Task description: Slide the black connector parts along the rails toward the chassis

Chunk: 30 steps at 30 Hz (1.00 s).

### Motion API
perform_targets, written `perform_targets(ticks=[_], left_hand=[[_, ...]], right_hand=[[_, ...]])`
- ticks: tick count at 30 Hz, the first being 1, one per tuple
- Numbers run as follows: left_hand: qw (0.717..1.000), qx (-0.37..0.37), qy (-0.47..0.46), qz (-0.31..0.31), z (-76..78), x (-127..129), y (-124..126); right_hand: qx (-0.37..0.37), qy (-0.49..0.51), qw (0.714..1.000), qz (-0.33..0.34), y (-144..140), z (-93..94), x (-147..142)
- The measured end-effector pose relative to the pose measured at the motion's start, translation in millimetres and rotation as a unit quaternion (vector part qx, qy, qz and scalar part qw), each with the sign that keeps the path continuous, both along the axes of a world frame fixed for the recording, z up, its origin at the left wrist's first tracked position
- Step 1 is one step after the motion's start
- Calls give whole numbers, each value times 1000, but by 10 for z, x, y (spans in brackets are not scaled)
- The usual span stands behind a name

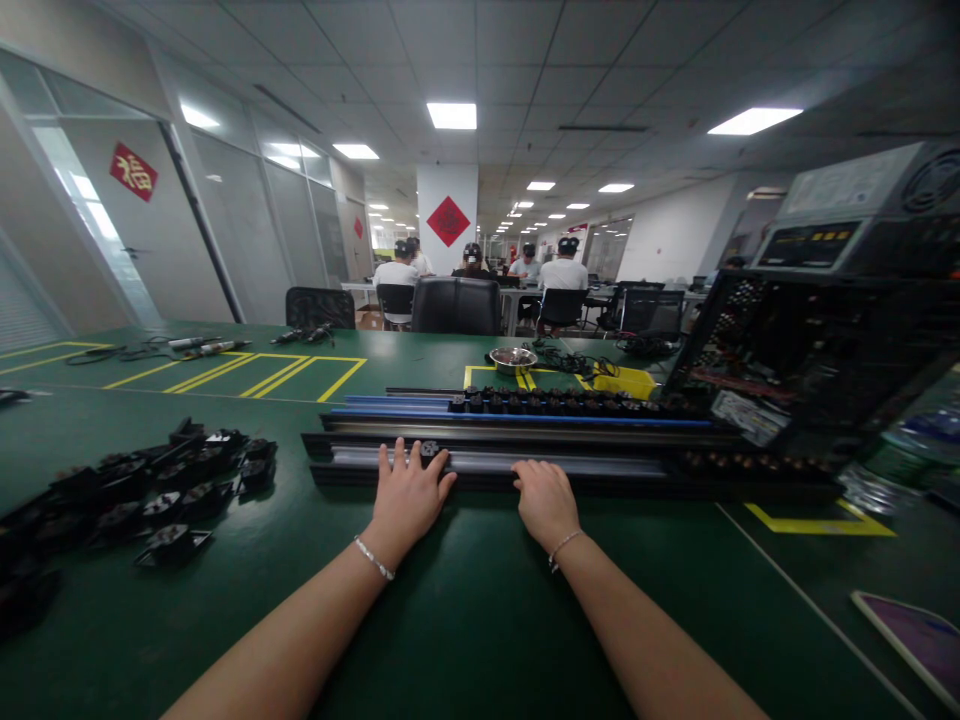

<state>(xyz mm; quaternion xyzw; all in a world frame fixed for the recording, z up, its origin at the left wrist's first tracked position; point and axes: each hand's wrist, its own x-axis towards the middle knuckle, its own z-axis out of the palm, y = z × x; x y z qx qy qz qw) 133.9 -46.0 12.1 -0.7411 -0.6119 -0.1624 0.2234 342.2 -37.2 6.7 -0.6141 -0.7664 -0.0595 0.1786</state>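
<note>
Flat hands point(409, 490) — ribbed metal rail point(570, 462)

Both forearms are bare, with no sleeves showing. A thin beaded bracelet point(374, 558) circles the left wrist. A similar slim bracelet point(562, 547) circles the right wrist.

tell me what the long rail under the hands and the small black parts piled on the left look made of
Long rail: probably metal, going by its silvery sheen inside a dark frame. Small black parts: likely moulded plastic, matt black with pale glints, perhaps metal contacts.

An open office with glass partitions point(247, 240), ceiling light panels point(451, 115) (all lit), and black chairs point(456, 305).
</note>
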Motion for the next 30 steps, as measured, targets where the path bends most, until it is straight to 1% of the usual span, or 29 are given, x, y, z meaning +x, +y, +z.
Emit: perform_targets(ticks=[5, 11, 21, 30], left_hand=[[1000, -16, 8, 24, 20, -20, -2], [997, -51, 20, 51, 92, -44, -22], [992, -101, 18, 79, 159, -103, -23], [974, -195, -10, 115, 319, -139, -42]], right_hand=[[-9, 6, 1000, -4, 2, -4, 5], [-9, 31, 999, -6, 0, 1, 35], [-9, 37, 999, -8, 2, 6, 69], [-6, 38, 999, -5, -4, 8, 78]])
